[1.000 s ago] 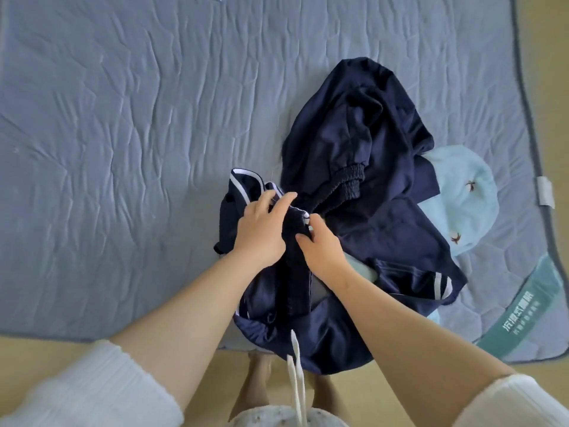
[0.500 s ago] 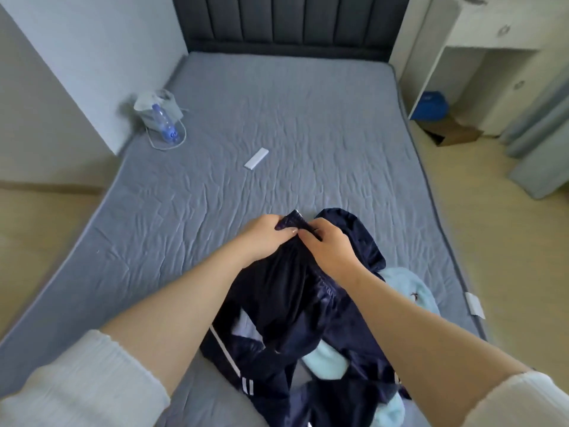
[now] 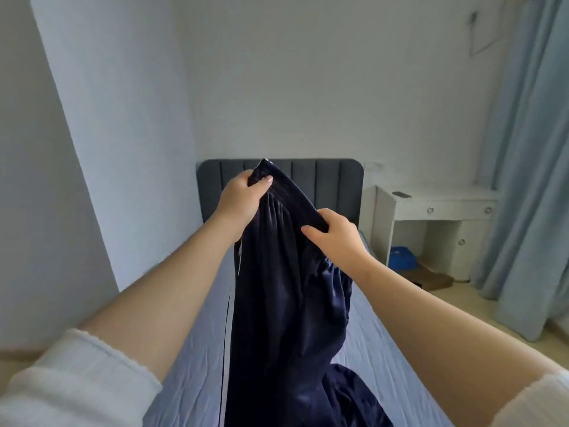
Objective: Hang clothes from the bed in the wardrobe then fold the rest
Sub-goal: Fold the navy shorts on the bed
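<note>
Both your hands hold navy track trousers up by the waistband.

Your left hand (image 3: 241, 197) pinches the elastic waistband's higher end; your right hand (image 3: 337, 234), just below it, grips the other end. The navy track trousers (image 3: 286, 303) hang beneath your hands over the bed (image 3: 366, 337). Early going, I judge: nothing hung or folded yet. No wardrobe shows; trouser legs run out of view.

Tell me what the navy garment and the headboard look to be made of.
Navy garment: thin, smooth synthetic or satin-like fabric, going by its soft sheen and fine gathers below the waistband. Headboard: dark grey padded upholstery in vertical channels, matte; whether fabric or faux leather is unclear.
</note>
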Motion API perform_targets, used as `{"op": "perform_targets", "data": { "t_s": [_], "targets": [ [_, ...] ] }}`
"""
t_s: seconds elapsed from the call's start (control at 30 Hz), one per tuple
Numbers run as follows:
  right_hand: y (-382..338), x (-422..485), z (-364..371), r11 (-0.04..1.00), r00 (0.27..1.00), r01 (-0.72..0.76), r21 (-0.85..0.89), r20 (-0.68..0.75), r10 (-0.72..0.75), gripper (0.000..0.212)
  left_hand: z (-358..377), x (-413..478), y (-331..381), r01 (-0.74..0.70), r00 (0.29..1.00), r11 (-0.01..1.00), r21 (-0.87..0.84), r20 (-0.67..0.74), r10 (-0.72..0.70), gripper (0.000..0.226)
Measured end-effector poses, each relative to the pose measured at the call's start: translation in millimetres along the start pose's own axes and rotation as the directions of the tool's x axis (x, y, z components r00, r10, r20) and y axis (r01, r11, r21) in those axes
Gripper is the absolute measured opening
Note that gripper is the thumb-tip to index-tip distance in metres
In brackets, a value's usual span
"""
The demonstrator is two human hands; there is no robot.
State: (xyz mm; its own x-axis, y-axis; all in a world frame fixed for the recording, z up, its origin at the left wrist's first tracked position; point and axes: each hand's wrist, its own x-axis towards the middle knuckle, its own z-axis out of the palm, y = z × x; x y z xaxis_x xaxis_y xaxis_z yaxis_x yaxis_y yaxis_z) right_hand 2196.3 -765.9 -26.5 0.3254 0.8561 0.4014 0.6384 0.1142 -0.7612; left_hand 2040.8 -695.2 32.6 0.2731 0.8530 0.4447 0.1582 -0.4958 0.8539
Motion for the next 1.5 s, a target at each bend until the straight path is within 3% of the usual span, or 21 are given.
{"op": "perform_targets", "data": {
  "t_s": [0.13, 0.27, 0.37, 0.5, 0.57, 0.73, 0.8, 0.9, 0.97, 1.03, 1.1, 1.2, 1.27, 1.4, 1.5],
  "targets": [
    [-35, 14, -27, 0.996, 0.996, 0.050, -0.073, -0.075, -0.055, 0.017, -21, 20, 54, -0.114, 0.991, 0.990, -0.079, -0.081, 0.107, 0.017],
    [-66, 26, -49, 0.994, 0.992, 0.054, -0.099, -0.110, -0.065, 0.023, -39, 32, 80, -0.170, 0.973, 0.955, -0.245, -0.194, 0.123, 0.017],
    [-78, 29, -58, 0.998, 1.000, -0.024, -0.055, -0.007, 0.024, 0.019, -51, 35, 84, -0.171, 0.963, 0.918, -0.357, -0.258, 0.079, 0.016],
    [-83, 26, -61, 0.961, 0.964, -0.133, -0.243, 0.195, 0.182, 0.024, -64, 36, 82, -0.156, 0.959, 0.876, -0.456, -0.284, 0.023, 0.015],
    [-90, 23, -62, 0.944, 0.946, -0.175, -0.280, 0.218, 0.240, 0.024, -68, 34, 81, -0.133, 0.963, 0.870, -0.475, -0.269, 0.001, 0.014],
    [-118, 24, -65, 0.988, 0.982, -0.147, -0.041, 0.113, 0.150, 0.010, -77, 25, 68, -0.065, 0.971, 0.928, -0.367, -0.239, -0.026, 0.010],
    [-130, 25, -69, 0.981, 0.993, -0.110, 0.157, 0.068, 0.101, 0.008, -82, 20, 62, -0.083, 0.966, 0.946, -0.313, -0.258, -0.001, 0.008],
    [-143, 24, -79, 0.853, 0.990, -0.138, 0.503, 0.064, 0.123, 0.018, -96, 15, 60, -0.103, 0.950, 0.935, -0.340, -0.312, -0.009, 0.015],
    [-146, 23, -81, 0.790, 0.985, -0.174, 0.588, 0.111, 0.134, 0.022, -108, 14, 65, -0.103, 0.923, 0.899, -0.426, -0.377, -0.073, 0.013],
    [-146, 22, -77, 0.793, 0.985, -0.173, 0.585, 0.102, 0.139, 0.024, -119, 16, 70, -0.118, 0.906, 0.867, -0.484, -0.409, -0.105, 0.015],
    [-146, 22, -71, 0.784, 0.986, -0.146, 0.603, 0.026, 0.164, 0.024, -127, 17, 76, -0.113, 0.931, 0.900, -0.422, -0.362, -0.053, 0.021],
    [-142, 21, -67, 0.761, 0.973, -0.094, 0.642, -0.102, 0.206, 0.015, -133, 11, 83, -0.056, 0.997, 0.992, -0.112, -0.055, 0.050, 0.018],
    [-138, 20, -67, 0.732, 0.969, -0.051, 0.680, -0.144, 0.202, 0.008, -138, 10, 83, -0.048, 0.995, 0.999, -0.012, 0.091, 0.048, 0.023],
    [-133, 14, -71, 0.668, 0.969, -0.031, 0.743, -0.143, 0.203, 0.008, -151, 13, 82, -0.043, 0.995, 0.997, -0.066, 0.085, 0.048, 0.020],
    [-129, 13, -80, 0.631, 0.979, -0.071, 0.772, -0.066, 0.191, 0.016, -163, 16, 83, 0.008, 0.994, 0.993, -0.119, 0.107, 0.005, 0.017]
  ]
}}
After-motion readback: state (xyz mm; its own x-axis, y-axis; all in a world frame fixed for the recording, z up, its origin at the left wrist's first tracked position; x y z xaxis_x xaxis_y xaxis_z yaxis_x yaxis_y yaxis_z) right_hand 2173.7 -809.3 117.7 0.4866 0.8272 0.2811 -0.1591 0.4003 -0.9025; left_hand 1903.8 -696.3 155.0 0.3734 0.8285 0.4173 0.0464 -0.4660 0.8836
